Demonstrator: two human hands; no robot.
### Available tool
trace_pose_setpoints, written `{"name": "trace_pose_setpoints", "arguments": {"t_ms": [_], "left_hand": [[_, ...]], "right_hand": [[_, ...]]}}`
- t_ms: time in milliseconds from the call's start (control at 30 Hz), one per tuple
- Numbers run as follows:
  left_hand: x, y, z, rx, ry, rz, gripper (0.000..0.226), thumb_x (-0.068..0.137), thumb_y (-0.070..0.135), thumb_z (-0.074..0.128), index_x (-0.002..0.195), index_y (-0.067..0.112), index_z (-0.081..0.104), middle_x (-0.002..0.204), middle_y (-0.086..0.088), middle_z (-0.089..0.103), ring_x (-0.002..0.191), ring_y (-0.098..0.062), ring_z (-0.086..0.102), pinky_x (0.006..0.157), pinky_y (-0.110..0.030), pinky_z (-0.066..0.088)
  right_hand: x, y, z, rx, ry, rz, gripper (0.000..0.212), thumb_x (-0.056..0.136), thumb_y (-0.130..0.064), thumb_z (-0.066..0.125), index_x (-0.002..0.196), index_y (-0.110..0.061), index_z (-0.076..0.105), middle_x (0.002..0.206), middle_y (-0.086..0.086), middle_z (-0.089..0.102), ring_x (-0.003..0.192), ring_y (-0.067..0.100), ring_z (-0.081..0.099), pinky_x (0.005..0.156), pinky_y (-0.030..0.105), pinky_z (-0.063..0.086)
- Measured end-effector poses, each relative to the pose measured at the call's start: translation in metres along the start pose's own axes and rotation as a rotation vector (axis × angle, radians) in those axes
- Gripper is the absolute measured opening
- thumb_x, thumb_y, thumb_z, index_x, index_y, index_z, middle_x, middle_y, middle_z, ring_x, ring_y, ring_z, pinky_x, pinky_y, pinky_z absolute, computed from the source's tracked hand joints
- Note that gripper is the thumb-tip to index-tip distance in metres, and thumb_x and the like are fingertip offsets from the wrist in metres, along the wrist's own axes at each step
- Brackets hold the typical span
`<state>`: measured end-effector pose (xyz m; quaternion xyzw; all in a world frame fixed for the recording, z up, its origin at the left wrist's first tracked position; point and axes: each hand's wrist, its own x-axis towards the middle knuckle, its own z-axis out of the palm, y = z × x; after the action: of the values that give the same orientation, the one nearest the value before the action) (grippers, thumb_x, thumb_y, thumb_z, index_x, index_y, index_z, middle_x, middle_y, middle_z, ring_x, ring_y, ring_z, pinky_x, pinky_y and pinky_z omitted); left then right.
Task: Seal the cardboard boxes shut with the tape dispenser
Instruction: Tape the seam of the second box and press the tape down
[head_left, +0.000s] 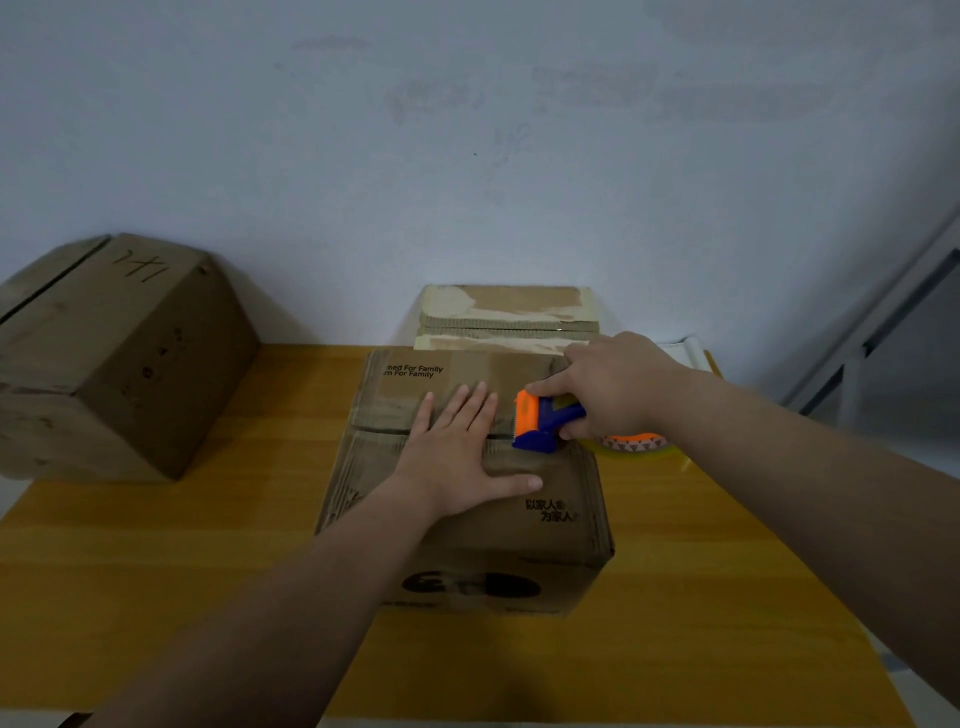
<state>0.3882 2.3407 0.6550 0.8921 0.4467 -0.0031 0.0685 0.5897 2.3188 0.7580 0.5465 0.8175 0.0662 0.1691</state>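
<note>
A brown cardboard box (467, 551) with printed text stands in the middle of the yellow table, its top flaps folded shut. My left hand (462, 447) lies flat on the top with fingers spread, across the seam between the flaps. My right hand (618, 389) grips a blue and orange tape dispenser (543, 421), whose head rests on the seam at the box's right side, just right of my left fingers. Its roll of clear tape (636, 446) sticks out under my right hand.
A second, larger cardboard box (119, 364) stands at the table's left edge. A stack of flattened cardboard (509, 312) lies against the wall behind the middle box. The yellow table (156, 545) ends close in front. A white frame (872, 332) leans at right.
</note>
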Motion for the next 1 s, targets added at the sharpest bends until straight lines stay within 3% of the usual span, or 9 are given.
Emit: {"name": "trace_pose_setpoints", "arguments": {"t_ms": [133, 233, 400, 533, 667, 833, 1000], "left_hand": [[-0.001, 0.001, -0.002, 0.011, 0.016, 0.006, 0.128, 0.049, 0.099, 0.002, 0.151, 0.021, -0.001, 0.159, 0.004, -0.004, 0.144, -0.009, -0.007, 0.116, -0.043, -0.012], [-0.001, 0.002, -0.004, 0.032, 0.009, -0.005, 0.130, 0.048, 0.099, 0.001, 0.151, 0.020, 0.002, 0.159, 0.003, -0.001, 0.145, -0.009, -0.003, 0.116, -0.042, -0.013], [-0.001, 0.003, -0.003, 0.032, 0.002, -0.021, 0.127, 0.050, 0.098, 0.001, 0.151, 0.021, 0.002, 0.159, 0.003, -0.001, 0.145, -0.009, -0.003, 0.115, -0.042, -0.014], [-0.001, 0.001, -0.001, 0.002, -0.031, -0.041, 0.124, 0.054, 0.097, 0.006, 0.151, 0.021, -0.003, 0.159, 0.005, -0.007, 0.144, -0.007, -0.007, 0.114, -0.040, -0.015], [-0.003, 0.001, 0.000, -0.015, -0.073, -0.037, 0.121, 0.056, 0.096, 0.005, 0.150, 0.022, -0.011, 0.157, 0.005, -0.016, 0.142, -0.007, -0.015, 0.113, -0.038, -0.016], [0.006, 0.033, -0.003, 0.019, -0.130, -0.146, 0.108, 0.070, 0.088, 0.003, 0.148, 0.017, -0.016, 0.154, -0.005, -0.025, 0.142, -0.021, -0.020, 0.113, -0.042, -0.012], [0.013, 0.083, 0.004, -0.057, -0.128, 0.093, 0.088, 0.083, 0.076, 0.005, 0.150, 0.020, -0.009, 0.158, 0.000, -0.013, 0.143, -0.012, -0.013, 0.114, -0.037, -0.011]], "right_hand": [[-0.002, -0.002, -0.001, -0.023, 0.011, 0.008, 0.064, 0.084, -0.067, 0.048, 0.142, -0.051, 0.026, 0.100, 0.000, 0.046, 0.083, 0.017, 0.044, 0.065, 0.031, 0.035], [-0.005, -0.003, -0.001, -0.059, 0.025, 0.011, 0.069, 0.083, -0.071, 0.046, 0.144, -0.049, 0.024, 0.111, 0.002, 0.050, 0.097, 0.022, 0.053, 0.066, 0.032, 0.036], [-0.019, 0.005, -0.006, -0.012, 0.047, -0.001, 0.077, 0.080, -0.077, 0.040, 0.147, -0.046, 0.018, 0.111, 0.002, 0.048, 0.094, 0.017, 0.048, 0.068, 0.030, 0.035], [-0.046, 0.030, -0.005, -0.043, 0.037, 0.017, 0.075, 0.079, -0.078, 0.038, 0.145, -0.049, 0.018, 0.107, -0.001, 0.047, 0.082, 0.013, 0.035, 0.066, 0.030, 0.031], [-0.068, 0.045, 0.012, -0.094, -0.032, 0.058, 0.068, 0.085, -0.071, 0.040, 0.145, -0.049, 0.017, 0.113, 0.000, 0.049, 0.093, 0.018, 0.050, 0.071, 0.030, 0.041], [-0.059, 0.040, 0.034, -0.010, -0.061, 0.065, 0.061, 0.088, -0.064, 0.044, 0.143, -0.051, 0.022, 0.110, 0.001, 0.049, 0.094, 0.019, 0.050, 0.075, 0.032, 0.042], [-0.053, 0.043, 0.038, 0.029, -0.055, 0.072, 0.061, 0.087, -0.062, 0.047, 0.143, -0.052, 0.023, 0.095, -0.004, 0.040, 0.082, 0.013, 0.040, 0.069, 0.029, 0.037]]}}
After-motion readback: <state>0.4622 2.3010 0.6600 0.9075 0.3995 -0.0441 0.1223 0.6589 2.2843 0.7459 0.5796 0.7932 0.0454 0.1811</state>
